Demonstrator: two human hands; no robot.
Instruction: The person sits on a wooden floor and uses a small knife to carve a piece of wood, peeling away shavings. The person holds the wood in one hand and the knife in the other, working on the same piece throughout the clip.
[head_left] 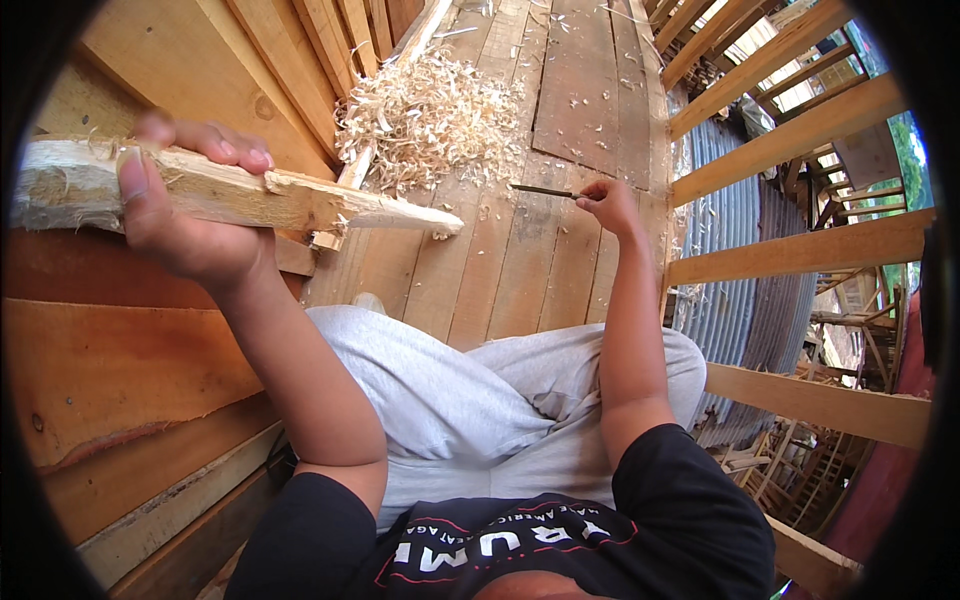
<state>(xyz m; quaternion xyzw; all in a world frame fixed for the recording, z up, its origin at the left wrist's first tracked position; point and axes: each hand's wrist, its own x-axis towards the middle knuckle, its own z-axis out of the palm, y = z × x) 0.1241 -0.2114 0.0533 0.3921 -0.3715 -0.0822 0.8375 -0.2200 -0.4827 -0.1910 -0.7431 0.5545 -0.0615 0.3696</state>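
My left hand (190, 210) is wrapped round a thick, rough-hewn piece of wood (310, 203), raised at the left beside the plank wall. Its carved end narrows to a blunt tip pointing right, and loose fibres stick up along its top. Out over the floorboards on the right, my right hand (608, 207) grips a knife (542, 190) by its handle end. The dark, narrow blade points left, well apart from the wood. The knife's handle is mostly hidden inside my fingers.
A heap of curled wood shavings (430, 120) lies on the plank floor (500, 270) ahead. Stacked planks (130, 370) wall the left side. Wooden railing bars (800, 250) run along the right, with corrugated metal sheets (735, 220) beyond. My crossed legs (470, 390) are close below.
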